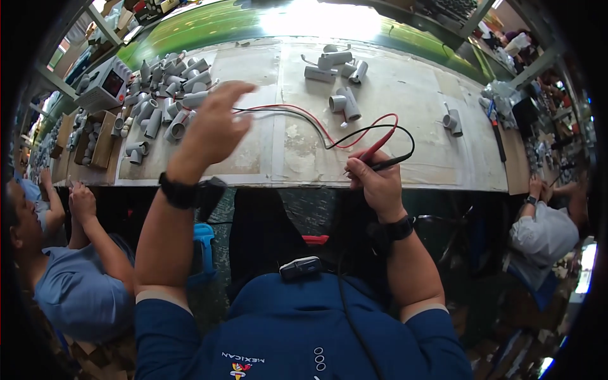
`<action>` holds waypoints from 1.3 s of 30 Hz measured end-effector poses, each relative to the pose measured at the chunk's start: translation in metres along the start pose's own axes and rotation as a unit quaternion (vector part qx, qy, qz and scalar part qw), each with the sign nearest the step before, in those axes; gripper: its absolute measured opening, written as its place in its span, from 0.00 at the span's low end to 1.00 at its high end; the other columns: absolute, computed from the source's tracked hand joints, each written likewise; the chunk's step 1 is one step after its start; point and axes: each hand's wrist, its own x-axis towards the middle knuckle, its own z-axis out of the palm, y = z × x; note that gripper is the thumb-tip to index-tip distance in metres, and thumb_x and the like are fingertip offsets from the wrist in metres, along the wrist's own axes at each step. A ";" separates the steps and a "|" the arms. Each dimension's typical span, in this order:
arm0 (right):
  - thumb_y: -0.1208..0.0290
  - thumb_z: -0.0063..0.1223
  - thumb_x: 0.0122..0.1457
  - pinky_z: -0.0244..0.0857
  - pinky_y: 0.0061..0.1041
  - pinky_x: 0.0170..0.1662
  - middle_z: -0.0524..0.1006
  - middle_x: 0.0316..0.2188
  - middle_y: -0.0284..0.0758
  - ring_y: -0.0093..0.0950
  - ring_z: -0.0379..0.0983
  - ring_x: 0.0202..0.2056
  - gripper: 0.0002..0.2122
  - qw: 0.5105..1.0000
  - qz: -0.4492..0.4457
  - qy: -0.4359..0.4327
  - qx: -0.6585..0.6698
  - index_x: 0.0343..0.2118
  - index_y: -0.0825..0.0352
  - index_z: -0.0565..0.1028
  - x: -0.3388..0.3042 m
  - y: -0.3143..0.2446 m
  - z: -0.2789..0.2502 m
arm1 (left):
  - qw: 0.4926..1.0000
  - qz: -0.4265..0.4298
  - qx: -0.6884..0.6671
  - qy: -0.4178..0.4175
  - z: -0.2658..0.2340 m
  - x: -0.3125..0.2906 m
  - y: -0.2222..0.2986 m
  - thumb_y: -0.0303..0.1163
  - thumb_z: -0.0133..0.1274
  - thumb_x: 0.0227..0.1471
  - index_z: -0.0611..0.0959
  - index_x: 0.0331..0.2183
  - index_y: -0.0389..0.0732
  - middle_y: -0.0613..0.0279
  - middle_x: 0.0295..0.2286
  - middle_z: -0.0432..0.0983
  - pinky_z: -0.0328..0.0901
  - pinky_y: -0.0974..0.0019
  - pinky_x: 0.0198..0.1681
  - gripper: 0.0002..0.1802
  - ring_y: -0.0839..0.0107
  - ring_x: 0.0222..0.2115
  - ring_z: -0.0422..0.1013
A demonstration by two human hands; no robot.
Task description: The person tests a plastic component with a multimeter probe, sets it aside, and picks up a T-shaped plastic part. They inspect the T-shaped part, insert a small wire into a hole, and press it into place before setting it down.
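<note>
My right hand [380, 185] is at the front edge of the table, closed round a red test probe [379, 143] and a black test probe [389, 164]. From the probes, a red lead [365, 130] and a black lead [315, 121] loop across the tabletop and pass behind my left hand [217, 126]. That hand is raised over the left part of the table, fingers stretched and apart, with nothing visible in it. Beyond and beside it lies a heap of grey cylindrical housings [152, 119]. Farther ahead, several similar grey housings [345, 103] lie in a loose group.
A single grey housing [452, 122] lies at the right. A cardboard box [94, 140] of parts and a white device with a dark screen [109, 83] stand at the left. Co-workers sit on both sides. A green belt [209, 33] runs behind the white table [304, 171].
</note>
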 end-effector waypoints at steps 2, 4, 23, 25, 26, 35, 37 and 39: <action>0.73 0.62 0.65 0.68 0.17 0.27 0.80 0.27 0.32 0.19 0.73 0.23 0.06 1.000 0.002 -0.006 0.014 0.39 0.71 0.79 0.001 0.000 0.001 | 0.988 0.134 0.034 -0.070 0.044 0.035 0.028 0.24 0.57 0.55 0.79 0.54 0.41 0.51 0.59 0.72 0.60 0.55 0.67 0.24 0.53 0.63 0.64; 0.73 0.61 0.65 0.68 0.17 0.27 0.80 0.27 0.32 0.19 0.73 0.23 0.06 1.000 -0.007 -0.015 0.023 0.39 0.71 0.79 -0.002 0.002 -0.003 | 0.959 0.252 0.070 -0.114 0.081 0.074 0.041 0.24 0.57 0.55 0.80 0.54 0.43 0.55 0.60 0.71 0.58 0.55 0.69 0.24 0.55 0.65 0.62; 0.73 0.61 0.66 0.67 0.16 0.26 0.80 0.26 0.31 0.18 0.73 0.22 0.05 0.999 0.005 -0.024 0.042 0.39 0.69 0.80 -0.001 -0.001 -0.005 | 0.992 0.004 0.060 -0.110 0.092 0.088 0.002 0.45 0.71 0.49 0.82 0.44 0.38 0.49 0.37 0.78 0.72 0.60 0.41 0.27 0.60 0.36 0.77; 0.72 0.60 0.66 0.66 0.15 0.25 0.80 0.26 0.32 0.18 0.73 0.22 0.05 0.999 0.009 -0.015 0.038 0.39 0.69 0.80 0.001 -0.002 -0.004 | 0.990 -0.094 0.037 -0.098 0.085 0.071 -0.005 0.45 0.69 0.53 0.81 0.44 0.37 0.50 0.36 0.79 0.73 0.63 0.34 0.25 0.64 0.30 0.77; 0.72 0.60 0.66 0.66 0.15 0.25 0.80 0.26 0.32 0.18 0.73 0.22 0.05 0.999 0.009 -0.020 0.038 0.39 0.69 0.80 0.002 -0.003 -0.004 | 0.990 -0.097 0.038 -0.095 0.078 0.064 -0.005 0.45 0.69 0.53 0.81 0.44 0.37 0.50 0.36 0.79 0.73 0.63 0.34 0.25 0.64 0.30 0.77; 0.72 0.60 0.66 0.69 0.18 0.24 0.81 0.27 0.35 0.20 0.75 0.22 0.06 0.996 0.069 0.004 0.053 0.39 0.69 0.79 0.010 -0.011 0.019 | 0.753 -0.324 -0.569 0.061 0.062 -0.059 0.016 0.40 0.63 0.60 0.79 0.46 0.36 0.57 0.33 0.81 0.73 0.66 0.32 0.20 0.71 0.29 0.78; 0.72 0.60 0.66 0.70 0.18 0.24 0.81 0.28 0.35 0.21 0.75 0.23 0.06 0.995 0.073 0.003 0.067 0.40 0.70 0.79 0.012 -0.012 0.032 | 0.737 -0.306 -0.595 0.096 0.066 -0.087 0.035 0.37 0.64 0.58 0.78 0.46 0.32 0.53 0.32 0.80 0.74 0.58 0.34 0.22 0.66 0.30 0.78; 0.72 0.60 0.66 0.70 0.18 0.24 0.81 0.28 0.35 0.21 0.75 0.23 0.06 0.995 0.077 -0.016 0.060 0.40 0.70 0.79 0.019 -0.010 0.046 | 0.829 -0.272 -0.471 0.130 0.073 -0.108 0.043 0.35 0.64 0.56 0.78 0.46 0.34 0.53 0.33 0.80 0.74 0.58 0.34 0.20 0.65 0.31 0.79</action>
